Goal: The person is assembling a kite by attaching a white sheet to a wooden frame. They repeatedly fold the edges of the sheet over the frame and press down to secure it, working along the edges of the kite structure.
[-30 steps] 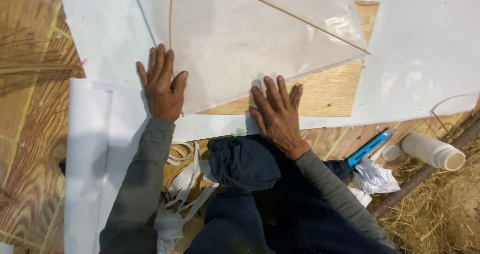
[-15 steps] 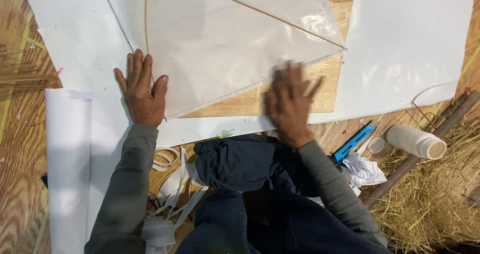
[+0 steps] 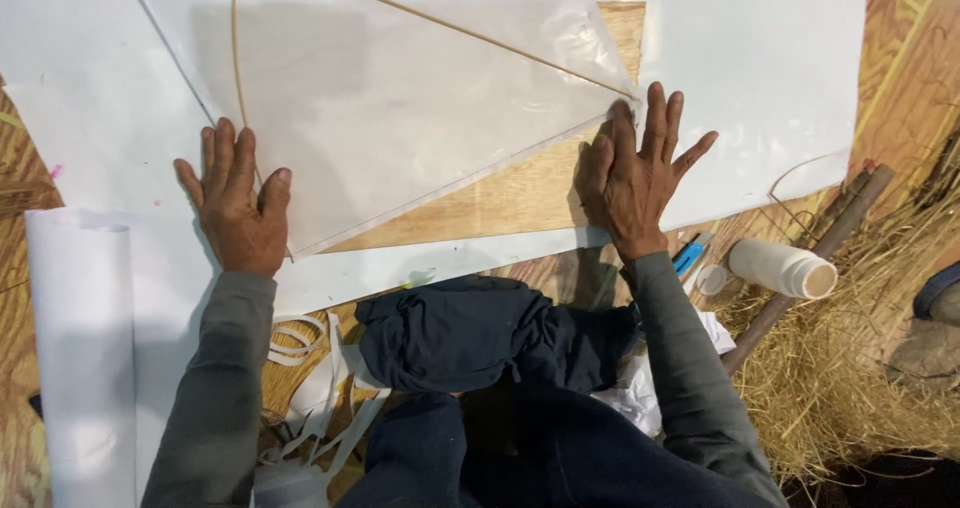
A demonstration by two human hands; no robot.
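A translucent kite-shaped sheet point(image 3: 400, 108) with thin bamboo sticks point(image 3: 460, 36) lies on a wooden board point(image 3: 520, 193). My left hand point(image 3: 238, 203) presses flat on the sheet's lower corner, fingers spread beside the curved stick point(image 3: 237, 68). My right hand point(image 3: 635, 173) lies flat with fingers spread at the sheet's right tip, where the straight stick ends. Neither hand grips anything. White paper sheets point(image 3: 760, 78) lie under and around the kite.
A rolled white paper sheet point(image 3: 80, 348) lies at the left. A white bottle point(image 3: 782, 268), a blue tool point(image 3: 688, 258) and a wooden pole point(image 3: 810, 258) sit at the right beside straw point(image 3: 850, 378). White paper strips point(image 3: 320, 408) and my dark trouser knee point(image 3: 470, 333) are below.
My right hand has slid right and up along the sheet's lower edge to its right tip. My left hand has stayed pressed on the lower corner.
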